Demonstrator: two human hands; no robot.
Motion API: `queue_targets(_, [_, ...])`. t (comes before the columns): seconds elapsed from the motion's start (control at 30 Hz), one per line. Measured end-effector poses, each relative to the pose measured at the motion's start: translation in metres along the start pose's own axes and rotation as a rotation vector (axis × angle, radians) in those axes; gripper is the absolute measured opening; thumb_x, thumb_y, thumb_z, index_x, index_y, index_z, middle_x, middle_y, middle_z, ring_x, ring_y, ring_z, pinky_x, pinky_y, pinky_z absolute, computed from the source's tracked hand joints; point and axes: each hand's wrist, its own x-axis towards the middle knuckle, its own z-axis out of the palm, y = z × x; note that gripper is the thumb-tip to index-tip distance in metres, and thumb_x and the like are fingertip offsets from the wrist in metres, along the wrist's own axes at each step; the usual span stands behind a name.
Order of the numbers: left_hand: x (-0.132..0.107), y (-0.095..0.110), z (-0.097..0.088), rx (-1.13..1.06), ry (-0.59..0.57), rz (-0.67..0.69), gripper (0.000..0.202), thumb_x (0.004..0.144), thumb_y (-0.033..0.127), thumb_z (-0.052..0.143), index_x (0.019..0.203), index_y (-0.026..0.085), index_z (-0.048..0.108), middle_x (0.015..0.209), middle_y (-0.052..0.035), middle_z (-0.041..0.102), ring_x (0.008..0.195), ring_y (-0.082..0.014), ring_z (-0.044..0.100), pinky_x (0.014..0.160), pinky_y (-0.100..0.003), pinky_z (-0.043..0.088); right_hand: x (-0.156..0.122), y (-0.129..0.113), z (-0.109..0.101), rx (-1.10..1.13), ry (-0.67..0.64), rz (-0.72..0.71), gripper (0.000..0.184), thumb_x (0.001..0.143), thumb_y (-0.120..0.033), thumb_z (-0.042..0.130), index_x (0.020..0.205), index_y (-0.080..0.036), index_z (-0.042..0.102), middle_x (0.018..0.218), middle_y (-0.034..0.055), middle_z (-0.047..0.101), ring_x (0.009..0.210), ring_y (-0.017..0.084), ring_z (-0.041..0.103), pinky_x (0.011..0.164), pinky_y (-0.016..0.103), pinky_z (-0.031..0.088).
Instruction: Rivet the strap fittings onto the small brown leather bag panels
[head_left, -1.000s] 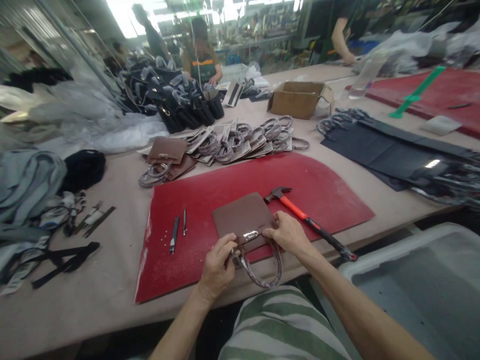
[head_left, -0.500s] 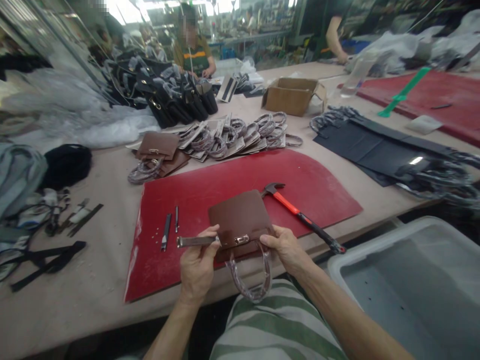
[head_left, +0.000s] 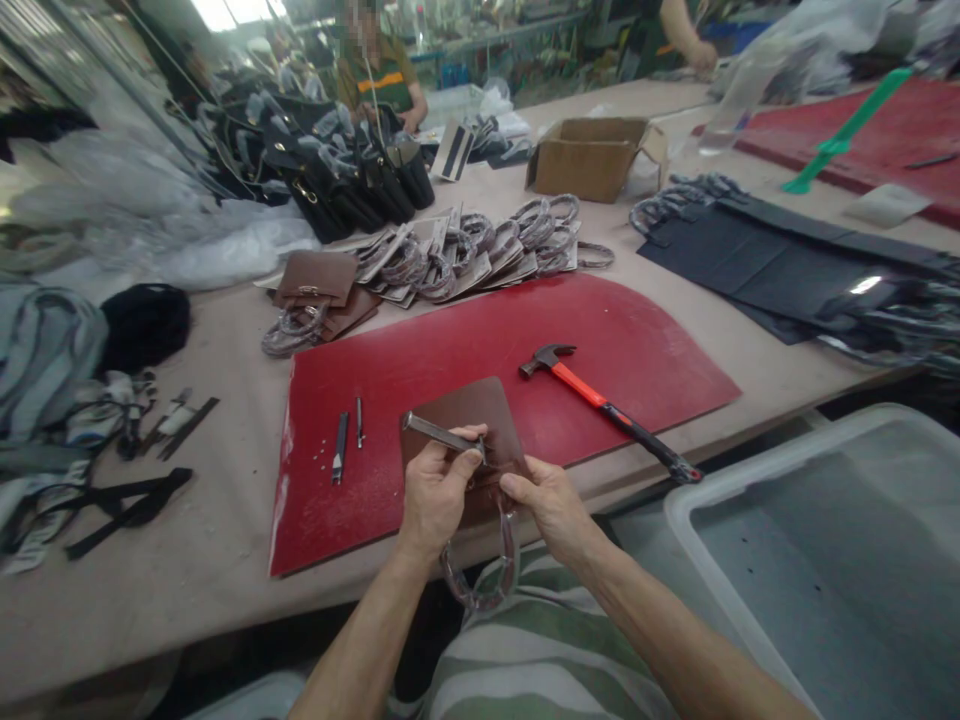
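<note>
Now the left hand (head_left: pixel 439 500) is pinching a metal-looking bar (head_left: pixel 439 432), its inner end pointing across a brown panel (head_left: pixel 487 400). Meanwhile the right hand (head_left: pixel 551 497) is clamping the panel's near right corner, thumb on top, above the near edge of the red mat (head_left: pixel 615 330); a plastic-wrapped handle (head_left: pixel 512 550) is hanging off the near side. The grip is hiding whether bar and panel are touching. Apparently they're being lined up, and the next move is calling for steady holding and careful aim; the hammer (head_left: pixel 577 385) is lying to the right.
</note>
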Motion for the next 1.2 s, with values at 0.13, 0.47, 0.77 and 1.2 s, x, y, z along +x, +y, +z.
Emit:
queue_targets(0.13, [-0.003, -0.005, -0.003, -0.051, -0.036, -0.001, 0.024, 0.090, 0.036, 0.071, 0.105, 0.017, 0.071, 0.117, -0.0096, 0.074, 0.111, -0.0216, 0.069, 0.089, -0.028, 0.057, 0.001, 0.000, -0.006, -0.072, -0.055, 0.010, 0.044, 0.073, -0.056, 0.077, 0.078, -0.014, 0.067, 0.066, 0.0011, 0.063, 0.058, 0.012, 0.049, 0.056, 0.026, 0.036])
queue_targets(0.47, [-0.006, -0.012, -0.008, -0.250, -0.055, -0.060, 0.024, 0.091, 0.033, 0.072, 0.108, 0.017, 0.069, 0.116, -0.0103, 0.073, 0.111, -0.0233, 0.069, 0.099, -0.034, 0.055, 0.004, 0.002, -0.014, -0.022, -0.149, -0.003, 0.044, 0.070, -0.055, 0.081, 0.076, -0.013, 0.069, 0.068, 0.0029, 0.065, 0.062, 0.013, 0.053, 0.062, 0.027, 0.039])
queue_targets(0.77, [-0.004, -0.011, -0.008, -0.330, -0.074, -0.083, 0.020, 0.091, 0.030, 0.072, 0.105, 0.017, 0.070, 0.115, -0.0098, 0.074, 0.112, -0.0242, 0.069, 0.101, -0.036, 0.055, 0.009, 0.002, -0.016, 0.076, -0.196, 0.026, 0.036, 0.073, -0.048, 0.082, 0.078, -0.013, 0.072, 0.066, 0.0021, 0.066, 0.059, 0.012, 0.052, 0.058, 0.025, 0.036])
queue_targets(1.2, [0.003, 0.002, -0.007, -0.171, -0.041, -0.164, 0.024, 0.089, 0.037, 0.073, 0.100, 0.016, 0.072, 0.109, -0.0099, 0.076, 0.100, -0.0212, 0.072, 0.083, -0.026, 0.060, 0.011, -0.003, -0.012, -0.003, -0.174, 0.053, 0.035, 0.077, -0.048, 0.079, 0.077, -0.014, 0.070, 0.065, 0.0007, 0.063, 0.057, 0.011, 0.050, 0.057, 0.024, 0.037])
